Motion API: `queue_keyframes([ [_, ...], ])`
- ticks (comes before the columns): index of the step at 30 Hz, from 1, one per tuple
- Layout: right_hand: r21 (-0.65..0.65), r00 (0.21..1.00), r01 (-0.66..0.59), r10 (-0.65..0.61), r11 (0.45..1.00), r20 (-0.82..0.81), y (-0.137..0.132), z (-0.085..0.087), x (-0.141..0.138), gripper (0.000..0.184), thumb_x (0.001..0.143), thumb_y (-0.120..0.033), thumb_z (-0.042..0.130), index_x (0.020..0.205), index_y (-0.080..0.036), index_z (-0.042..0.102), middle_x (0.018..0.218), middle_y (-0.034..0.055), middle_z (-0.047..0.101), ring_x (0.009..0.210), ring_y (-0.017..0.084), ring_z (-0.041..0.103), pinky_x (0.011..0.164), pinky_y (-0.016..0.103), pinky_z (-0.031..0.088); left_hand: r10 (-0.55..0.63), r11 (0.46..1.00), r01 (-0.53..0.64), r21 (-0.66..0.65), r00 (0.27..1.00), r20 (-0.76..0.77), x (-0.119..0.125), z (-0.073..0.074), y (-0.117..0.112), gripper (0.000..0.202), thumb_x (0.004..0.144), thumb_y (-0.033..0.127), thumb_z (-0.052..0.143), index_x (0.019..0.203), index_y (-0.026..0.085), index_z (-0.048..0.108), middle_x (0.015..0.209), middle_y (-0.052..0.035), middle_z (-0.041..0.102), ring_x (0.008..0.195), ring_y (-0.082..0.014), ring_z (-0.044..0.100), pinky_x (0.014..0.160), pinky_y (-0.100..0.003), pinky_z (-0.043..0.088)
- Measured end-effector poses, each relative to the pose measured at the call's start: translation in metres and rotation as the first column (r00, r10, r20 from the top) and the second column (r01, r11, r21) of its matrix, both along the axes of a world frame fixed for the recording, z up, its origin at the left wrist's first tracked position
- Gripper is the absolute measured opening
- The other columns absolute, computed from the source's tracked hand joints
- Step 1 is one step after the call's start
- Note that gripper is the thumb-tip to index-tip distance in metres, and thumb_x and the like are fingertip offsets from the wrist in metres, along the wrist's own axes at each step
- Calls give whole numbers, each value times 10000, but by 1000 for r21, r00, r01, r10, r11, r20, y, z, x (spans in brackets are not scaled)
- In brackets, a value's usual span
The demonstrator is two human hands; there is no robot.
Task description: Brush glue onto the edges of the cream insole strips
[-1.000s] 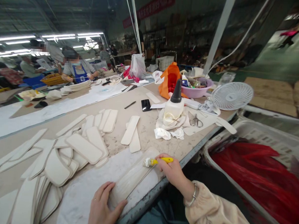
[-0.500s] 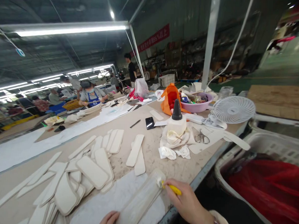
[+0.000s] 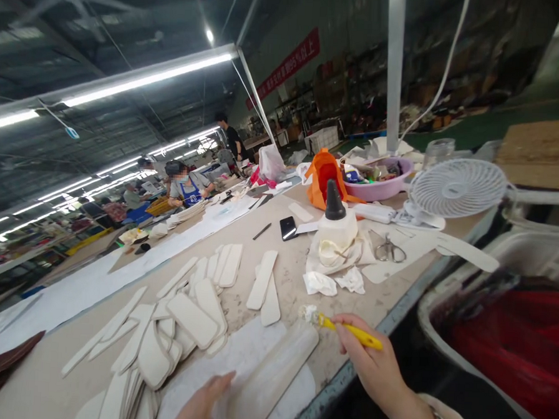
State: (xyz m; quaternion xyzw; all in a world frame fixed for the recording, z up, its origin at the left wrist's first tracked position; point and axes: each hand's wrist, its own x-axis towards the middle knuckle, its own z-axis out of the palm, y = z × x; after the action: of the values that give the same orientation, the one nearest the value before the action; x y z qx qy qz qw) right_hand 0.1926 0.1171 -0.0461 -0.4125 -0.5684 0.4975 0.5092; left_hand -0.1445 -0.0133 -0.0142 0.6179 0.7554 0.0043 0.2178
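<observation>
Lower centre: strip (image 3: pixel 277 375) on sheet (image 3: pixel 249 339), brush (image 3: pixel 357 335) at its far end. Lower left: heap of pieces (image 3: pixel 192 320). Mid-frame: two overlapped pieces (image 3: pixel 262 280), phone (image 3: pixel 288 227) behind. Right of these: bottle (image 3: pixel 337 228), then scissors (image 3: pixel 392 251). Farther back: basin (image 3: pixel 378 188), fan (image 3: pixel 458 187) to right. Lower right: crate (image 3: pixel 535 251) beside table (image 3: pixel 373 302).

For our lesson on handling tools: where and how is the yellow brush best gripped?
Probably by its yellow handle, coming from the person's right: the slim handle slants that way, while the bristles, coated in something white, point left. The right hand grips it there, clear of the coating.
</observation>
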Motion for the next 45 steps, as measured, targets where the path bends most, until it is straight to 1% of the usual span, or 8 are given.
queue_keyframes([
  [5,23,998,47,-46,999,-32,3,2,3,250,899,-410,524,948,-193,637,630,-14,562,573,144,563,560,240,461,13,984,5,180,995,-101,17,22,84,429,796,447,569,1137,200,651,1177,-84,677,1112,-236,609,973,-342,457],
  [11,53,999,51,-51,997,-5,6,4,2,247,909,-388,502,929,-184,640,595,-16,554,526,138,543,518,240,445,98,989,-67,132,965,-244,23,-9,191,374,879,406,544,1140,144,599,1207,-118,620,1106,-234,586,974,-439,439],
  [16,67,998,63,-63,996,-2,8,1,6,226,915,-367,509,951,-187,640,618,-17,568,549,130,554,541,231,444,92,996,-90,19,947,-307,24,-23,218,324,876,394,570,1097,157,595,1127,-78,623,999,-210,607,872,-444,501],
  [28,71,999,49,-49,996,-6,7,1,5,205,920,-349,509,955,-188,631,617,-18,565,543,124,549,534,228,446,65,998,-62,20,966,-250,10,-23,218,292,880,369,570,1083,161,604,1113,-67,629,965,-199,617,830,-406,524],
  [34,128,994,98,-90,987,-66,10,-7,0,205,924,-320,521,1063,-208,622,753,14,636,609,131,594,581,244,495,194,959,-135,249,954,-227,14,-6,209,274,894,384,542,1025,155,614,1027,-59,651,894,-174,627,808,-389,516],
  [37,169,995,88,-78,982,-64,11,-10,-3,234,933,-310,508,1132,-225,598,869,37,668,676,144,633,647,274,528,252,902,-167,398,952,-172,15,16,183,282,944,339,405,1027,158,604,924,-57,667,859,-174,618,799,-346,478],
  [41,198,994,107,-109,974,-3,11,-10,-3,160,930,-317,510,1035,-230,593,1057,80,668,952,207,647,857,361,510,188,880,-143,452,981,-56,25,40,117,328,921,390,336,969,210,606,808,-9,664,788,-170,599,701,-258,446],
  [45,76,993,62,-54,995,-102,7,-6,-8,157,899,-367,556,967,-241,490,1222,108,616,1102,236,603,944,424,479,89,914,-155,376,978,187,49,36,41,285,887,436,410,853,236,608,746,12,636,725,-167,584,645,-245,438],
])
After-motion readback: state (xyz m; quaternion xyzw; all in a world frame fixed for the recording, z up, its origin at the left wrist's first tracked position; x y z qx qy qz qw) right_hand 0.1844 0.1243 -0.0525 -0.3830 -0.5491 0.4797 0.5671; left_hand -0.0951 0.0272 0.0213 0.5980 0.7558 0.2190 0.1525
